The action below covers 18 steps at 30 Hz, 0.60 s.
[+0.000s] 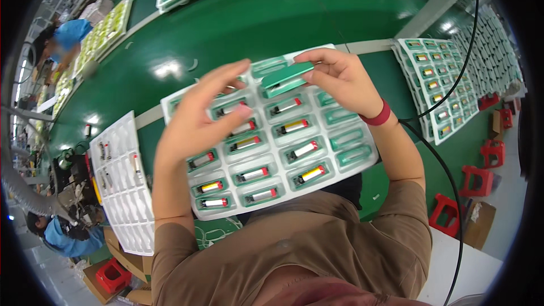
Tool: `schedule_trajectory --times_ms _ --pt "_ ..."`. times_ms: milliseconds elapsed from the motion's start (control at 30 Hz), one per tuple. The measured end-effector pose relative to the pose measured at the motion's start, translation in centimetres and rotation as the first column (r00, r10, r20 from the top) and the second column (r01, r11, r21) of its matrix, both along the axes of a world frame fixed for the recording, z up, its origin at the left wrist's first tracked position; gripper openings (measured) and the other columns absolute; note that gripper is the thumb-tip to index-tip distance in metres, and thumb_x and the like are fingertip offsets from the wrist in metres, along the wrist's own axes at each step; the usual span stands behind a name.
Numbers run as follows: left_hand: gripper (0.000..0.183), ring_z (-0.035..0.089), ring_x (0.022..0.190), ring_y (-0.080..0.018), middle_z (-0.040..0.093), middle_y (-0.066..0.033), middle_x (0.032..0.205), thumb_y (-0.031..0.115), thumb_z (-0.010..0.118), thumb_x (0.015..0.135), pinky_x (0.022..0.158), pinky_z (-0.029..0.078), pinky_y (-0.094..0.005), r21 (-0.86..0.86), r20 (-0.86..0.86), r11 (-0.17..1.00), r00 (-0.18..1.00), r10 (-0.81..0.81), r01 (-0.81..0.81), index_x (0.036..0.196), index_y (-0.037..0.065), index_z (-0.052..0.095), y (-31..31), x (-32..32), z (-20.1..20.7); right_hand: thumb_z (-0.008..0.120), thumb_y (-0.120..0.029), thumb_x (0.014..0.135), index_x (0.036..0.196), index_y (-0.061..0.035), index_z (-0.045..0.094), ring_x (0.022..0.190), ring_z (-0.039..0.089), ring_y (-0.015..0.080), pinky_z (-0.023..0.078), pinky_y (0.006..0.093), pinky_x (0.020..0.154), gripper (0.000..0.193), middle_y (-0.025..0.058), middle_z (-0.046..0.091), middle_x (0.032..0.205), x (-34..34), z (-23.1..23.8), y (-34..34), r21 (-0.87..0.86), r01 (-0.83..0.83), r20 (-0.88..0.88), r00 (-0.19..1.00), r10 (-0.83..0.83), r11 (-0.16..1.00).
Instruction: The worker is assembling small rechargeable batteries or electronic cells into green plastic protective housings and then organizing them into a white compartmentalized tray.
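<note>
The right hand [345, 82] grasps the slim green case [290, 77] at its 2 o'clock end, pinched between thumb and fingers. The case lies at the 12 o'clock side of the white tray [267, 144], its long axis running from 8 to 2 o'clock; whether its far end touches the tray is unclear. The left hand [195, 116] hovers at 10 o'clock over the tray, fingers spread, apparently gripping nothing. Below the case, towards 6 o'clock, pockets hold red-ended cylinders [294, 127]; at 3 o'clock sit green shells [349, 139] without them.

The case looks like thin, stiff plastic, probably light, with a glossy skin that may slip. The long side edges or either end should give the surest hold; hard squeezing mid-length could flex or mark the walls.
</note>
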<state>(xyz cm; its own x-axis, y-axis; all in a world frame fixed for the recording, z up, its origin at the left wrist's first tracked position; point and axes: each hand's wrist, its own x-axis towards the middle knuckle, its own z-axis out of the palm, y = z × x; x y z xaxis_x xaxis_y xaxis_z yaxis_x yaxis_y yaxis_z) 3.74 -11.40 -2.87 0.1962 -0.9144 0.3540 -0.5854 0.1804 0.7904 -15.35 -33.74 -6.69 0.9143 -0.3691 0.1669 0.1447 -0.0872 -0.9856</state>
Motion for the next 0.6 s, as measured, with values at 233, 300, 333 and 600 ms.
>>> schedule_trajectory --times_ms 233,300,333,600 --pt "0.038 0.059 0.083 -0.0095 0.07 -0.0076 0.103 0.007 0.067 0.094 0.075 0.049 -0.0269 0.128 -0.08 0.983 0.987 0.139 -0.128 0.131 0.0 0.064 -0.4 -0.4 -0.1 0.067 -0.006 0.094 0.12 0.0011 0.064 0.083 0.065 0.0086 0.054 0.0253 0.075 0.028 0.0058 0.071 0.093 3.8 1.0 2.6 -0.06 -0.106 0.053 0.993 0.109 0.993" --pt "0.034 0.058 0.082 -0.0095 0.07 -0.0086 0.102 0.006 0.066 0.094 0.073 0.048 -0.0261 0.126 -0.065 0.978 0.982 0.177 -0.168 0.128 0.0 0.066 -0.5 -0.6 -0.2 0.068 -0.007 0.093 0.118 0.0024 0.066 0.085 0.065 0.0105 0.055 0.0266 0.078 0.027 0.0072 0.072 0.095 4.3 0.8 2.3 -0.152 -0.088 0.033 0.995 0.094 0.984" --pt "0.035 0.059 0.083 -0.0099 0.07 -0.0093 0.101 0.005 0.065 0.094 0.073 0.048 -0.0261 0.123 -0.014 0.976 0.983 0.185 -0.181 0.128 0.0 0.065 -0.9 -0.6 -0.1 0.068 -0.007 0.093 0.117 0.0025 0.067 0.085 0.065 0.0106 0.055 0.0269 0.078 0.026 0.0069 0.072 0.095 4.5 0.3 2.0 -0.131 -0.076 0.028 0.996 0.08 0.988" --pt "0.03 0.067 0.093 -0.0304 0.068 -0.0151 0.108 0.007 0.061 0.095 0.081 0.052 -0.0357 -0.026 0.182 0.978 0.961 0.209 -0.207 0.124 0.003 0.064 -1.5 0.2 -2.3 0.07 -0.003 0.087 0.114 0.0006 0.066 0.082 0.066 0.0155 0.053 0.0295 0.074 0.028 0.0095 0.07 0.095 4.7 -0.1 2.7 -0.529 0.156 0.232 0.972 -0.035 0.834"
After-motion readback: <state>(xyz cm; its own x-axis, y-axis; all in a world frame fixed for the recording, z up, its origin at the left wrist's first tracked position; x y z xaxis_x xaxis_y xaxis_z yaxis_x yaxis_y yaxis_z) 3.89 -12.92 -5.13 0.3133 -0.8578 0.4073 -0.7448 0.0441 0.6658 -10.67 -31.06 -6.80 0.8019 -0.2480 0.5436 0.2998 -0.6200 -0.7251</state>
